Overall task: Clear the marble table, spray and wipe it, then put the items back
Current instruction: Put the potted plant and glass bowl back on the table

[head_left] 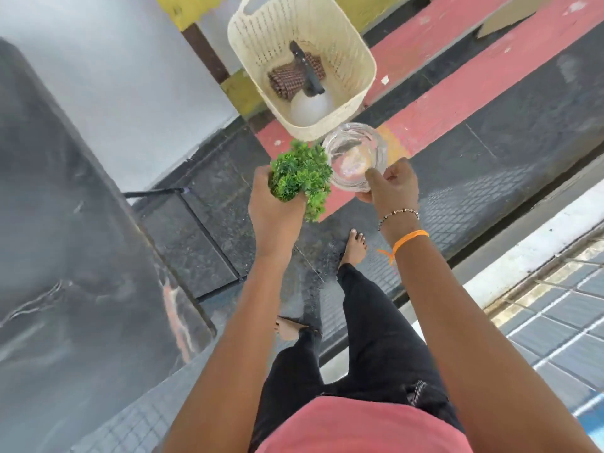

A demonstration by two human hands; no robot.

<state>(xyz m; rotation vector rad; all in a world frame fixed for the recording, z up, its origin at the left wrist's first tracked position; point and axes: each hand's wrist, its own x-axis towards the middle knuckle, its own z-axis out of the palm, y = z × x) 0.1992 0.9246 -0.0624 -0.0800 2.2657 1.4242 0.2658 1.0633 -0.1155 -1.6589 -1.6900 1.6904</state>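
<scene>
One cream plastic basket (346, 44) at top centre holds one spray bottle (307, 106) and one brown beaded mat (287, 80). Below it: one green artificial plant (299, 174), one glass bowl (354, 158).

left grip (274, 204) closed, holding | right grip (390, 184) pinching, arms outstretched

- A red painted band (464, 93) is seen running diagonally across the far right of the dark floor (490, 178).
- A white wall (108, 76) is seen at far left.
- Blue tiles (562, 328) with white lines are laid at near right.
- A piece of cardboard (510, 14) is glimpsed at the far right corner.
</scene>
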